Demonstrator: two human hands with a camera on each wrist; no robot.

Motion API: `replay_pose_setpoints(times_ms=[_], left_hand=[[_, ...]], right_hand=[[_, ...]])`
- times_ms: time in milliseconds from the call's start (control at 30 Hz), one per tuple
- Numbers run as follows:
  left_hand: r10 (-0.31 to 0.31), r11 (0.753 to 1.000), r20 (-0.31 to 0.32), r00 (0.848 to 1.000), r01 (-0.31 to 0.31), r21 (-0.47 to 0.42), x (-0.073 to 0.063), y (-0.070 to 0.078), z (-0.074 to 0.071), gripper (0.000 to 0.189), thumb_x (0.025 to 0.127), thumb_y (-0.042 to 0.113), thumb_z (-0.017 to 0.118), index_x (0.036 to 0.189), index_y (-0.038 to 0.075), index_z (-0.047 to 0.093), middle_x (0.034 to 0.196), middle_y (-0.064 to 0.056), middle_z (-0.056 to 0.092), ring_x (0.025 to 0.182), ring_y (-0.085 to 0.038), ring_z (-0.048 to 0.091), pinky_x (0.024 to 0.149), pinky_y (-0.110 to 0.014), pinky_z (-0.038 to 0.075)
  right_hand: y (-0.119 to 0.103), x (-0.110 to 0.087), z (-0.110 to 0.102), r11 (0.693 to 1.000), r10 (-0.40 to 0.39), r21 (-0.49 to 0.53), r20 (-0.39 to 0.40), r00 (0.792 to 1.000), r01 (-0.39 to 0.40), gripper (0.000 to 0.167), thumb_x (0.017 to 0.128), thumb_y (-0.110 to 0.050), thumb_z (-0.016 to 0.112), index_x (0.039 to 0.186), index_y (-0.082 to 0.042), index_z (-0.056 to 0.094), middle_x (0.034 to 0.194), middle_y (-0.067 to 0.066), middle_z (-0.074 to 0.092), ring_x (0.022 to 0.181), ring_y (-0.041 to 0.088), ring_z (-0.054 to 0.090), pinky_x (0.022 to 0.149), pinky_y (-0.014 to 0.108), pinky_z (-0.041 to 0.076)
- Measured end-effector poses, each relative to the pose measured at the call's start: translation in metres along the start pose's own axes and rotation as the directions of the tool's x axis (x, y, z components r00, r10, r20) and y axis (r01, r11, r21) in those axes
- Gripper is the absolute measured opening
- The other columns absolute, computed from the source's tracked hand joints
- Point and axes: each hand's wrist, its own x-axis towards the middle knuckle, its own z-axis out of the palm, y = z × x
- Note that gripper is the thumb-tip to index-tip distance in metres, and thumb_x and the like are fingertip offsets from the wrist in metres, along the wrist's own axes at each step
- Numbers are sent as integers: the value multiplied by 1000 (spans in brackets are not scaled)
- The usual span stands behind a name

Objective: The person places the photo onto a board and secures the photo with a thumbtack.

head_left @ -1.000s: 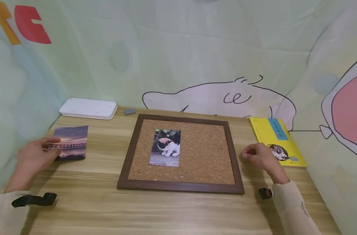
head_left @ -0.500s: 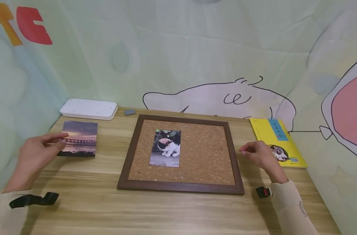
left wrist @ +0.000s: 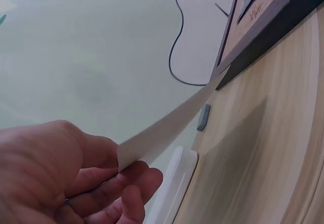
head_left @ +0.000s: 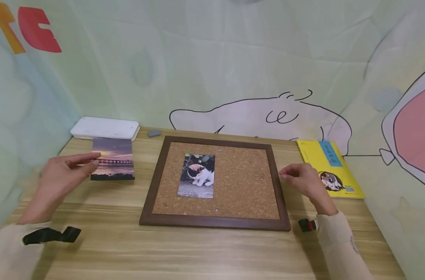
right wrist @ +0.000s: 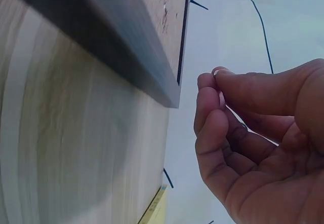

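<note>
A photo of a pier at sunset (head_left: 113,165) is pinched by its left edge between the thumb and fingers of my left hand (head_left: 67,173). It tilts up over the table, and its pale back (left wrist: 164,127) shows in the left wrist view. My right hand (head_left: 303,181) hovers at the right frame edge of the cork board (head_left: 243,182), thumb and index fingertips together (right wrist: 218,74); I cannot tell whether something tiny is between them. A photo of a calico kitten (head_left: 198,177) lies on the board's left half, with a silver pin (head_left: 200,161) near its top.
Small silver pins (head_left: 262,179) dot the cork. A white flat case (head_left: 105,127) stands at the back left, beside a grey eraser-like block (head_left: 154,133). On the right lies a yellow book (head_left: 329,169). A printed cloth wall (head_left: 212,66) encloses the table (head_left: 212,252).
My left hand has carried the sunset photo rightward and slightly away from me, toward the board. My right hand has shifted a little left, to the frame's edge.
</note>
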Motion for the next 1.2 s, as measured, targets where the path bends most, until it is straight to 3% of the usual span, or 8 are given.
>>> replay_pose_setpoints(times_ms=[133,267,400,467,533,733,967,1200], left_hand=[[33,999,39,999,-33,-12,3,12,8,60,103,55,67,149,17,66,94,49,60,83,18,61,70,-19,50],[78,997,52,996,-77,-30,7,24,19,55,103,49,70,146,16,68,95,43,67,83,14,67,69,-19,52],[132,991,51,990,-131,-22,8,37,33,47,103,43,72,141,15,72,107,13,83,80,10,69,66,-22,54],[143,990,62,988,-143,-11,8,42,39,46,103,42,72,140,15,73,117,-7,83,80,12,68,67,-23,54],[147,989,83,986,-146,-14,8,47,44,46,103,42,71,140,16,73,127,-18,78,82,14,68,69,-23,55],[171,983,149,974,-159,-91,9,61,59,47,102,34,74,145,15,69,138,-20,73,88,10,70,75,-23,59],[224,954,200,954,-172,-247,10,71,72,63,100,16,75,158,14,53,138,-26,67,88,1,73,76,-30,64],[257,941,212,943,-194,-278,12,78,78,81,99,10,74,169,18,35,138,-31,65,85,-2,75,76,-29,65]], right_hand=[[-6,1,3,999,-43,29,-16,999,43,21,104,-18,71,115,-2,78,112,17,77,96,26,62,79,31,49],[-11,3,7,996,-58,67,-6,998,58,20,104,-17,70,116,-2,78,113,17,77,96,25,61,80,31,49],[-13,6,11,992,-93,87,-9,996,93,18,103,-13,71,114,0,78,110,17,78,94,24,62,80,30,50],[-16,6,13,990,-109,93,-11,994,110,17,102,-12,72,112,0,79,107,16,79,92,23,61,79,29,51],[-19,6,14,990,-107,96,-8,994,107,17,103,-12,72,113,-1,79,107,16,78,93,23,61,78,28,51],[-29,6,17,988,-75,139,31,997,70,19,104,-15,70,116,-2,77,112,15,76,96,23,60,80,29,51],[-35,6,23,984,-90,158,42,995,83,18,103,-15,71,113,-2,77,110,14,75,93,21,59,78,28,51],[-38,8,28,974,-133,189,39,990,124,15,102,-11,71,110,1,77,106,16,77,87,18,59,74,26,52]])
